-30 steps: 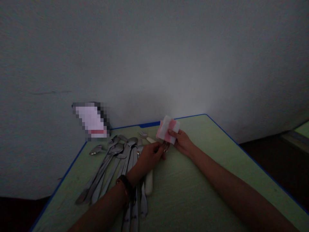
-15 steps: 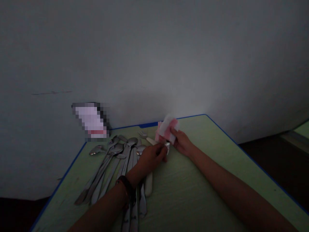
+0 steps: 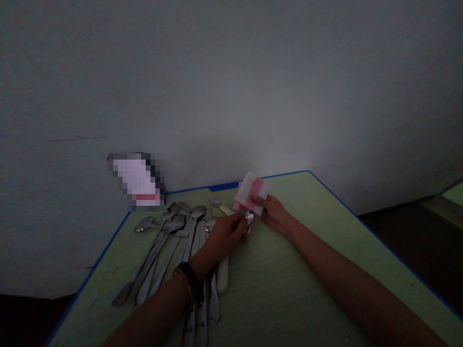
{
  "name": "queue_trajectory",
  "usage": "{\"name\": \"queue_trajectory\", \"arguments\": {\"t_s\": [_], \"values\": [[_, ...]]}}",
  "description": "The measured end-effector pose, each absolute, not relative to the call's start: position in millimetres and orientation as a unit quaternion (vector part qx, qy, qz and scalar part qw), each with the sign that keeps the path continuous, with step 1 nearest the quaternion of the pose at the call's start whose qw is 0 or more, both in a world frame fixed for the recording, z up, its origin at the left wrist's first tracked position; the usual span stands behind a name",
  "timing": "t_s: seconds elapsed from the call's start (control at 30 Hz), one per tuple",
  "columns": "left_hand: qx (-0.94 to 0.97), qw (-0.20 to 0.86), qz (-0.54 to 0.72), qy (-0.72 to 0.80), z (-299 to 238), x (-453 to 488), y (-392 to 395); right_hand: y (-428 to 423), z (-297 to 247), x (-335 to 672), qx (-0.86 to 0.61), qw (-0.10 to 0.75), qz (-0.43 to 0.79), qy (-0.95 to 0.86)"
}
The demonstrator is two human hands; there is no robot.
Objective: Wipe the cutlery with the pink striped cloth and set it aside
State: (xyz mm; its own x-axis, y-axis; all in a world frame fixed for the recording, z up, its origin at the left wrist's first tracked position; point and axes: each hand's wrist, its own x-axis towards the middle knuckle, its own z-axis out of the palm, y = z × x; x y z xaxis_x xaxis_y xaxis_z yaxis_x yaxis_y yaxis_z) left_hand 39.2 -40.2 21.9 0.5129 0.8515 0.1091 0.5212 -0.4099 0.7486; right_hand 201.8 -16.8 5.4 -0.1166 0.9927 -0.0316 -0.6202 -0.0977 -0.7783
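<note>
My left hand point(image 3: 223, 235) is closed around a metal spoon point(image 3: 249, 218), whose shiny bowl sticks out past the fingers. My right hand point(image 3: 274, 213) pinches a pink and white folded cloth point(image 3: 251, 193), held against the spoon's bowl. Both hands meet above the far middle of the green table point(image 3: 307, 270). A dark band is on my left wrist.
Several metal spoons point(image 3: 170, 241) lie in a loose pile on the table's left side, under my left forearm. A white-handled utensil point(image 3: 223, 274) lies among them, and a small fork point(image 3: 215, 201) lies near the far edge. A blurred pink object point(image 3: 137, 182) leans at the wall. The scene is dim.
The cloth dipped onto the spoon's bowl half a second ago and has now lifted slightly back. My left hand shifted a little with the spoon. The pile has not moved.
</note>
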Motion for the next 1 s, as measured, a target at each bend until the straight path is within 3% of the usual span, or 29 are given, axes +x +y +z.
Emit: {"name": "queue_trajectory", "arguments": {"t_s": [1.0], "values": [[0.770, 0.377, 0.290, 0.425, 21.6, 41.3, -39.2, -18.6, 5.2, 200.7, -0.282, 0.569, 0.681, -0.365]]}}
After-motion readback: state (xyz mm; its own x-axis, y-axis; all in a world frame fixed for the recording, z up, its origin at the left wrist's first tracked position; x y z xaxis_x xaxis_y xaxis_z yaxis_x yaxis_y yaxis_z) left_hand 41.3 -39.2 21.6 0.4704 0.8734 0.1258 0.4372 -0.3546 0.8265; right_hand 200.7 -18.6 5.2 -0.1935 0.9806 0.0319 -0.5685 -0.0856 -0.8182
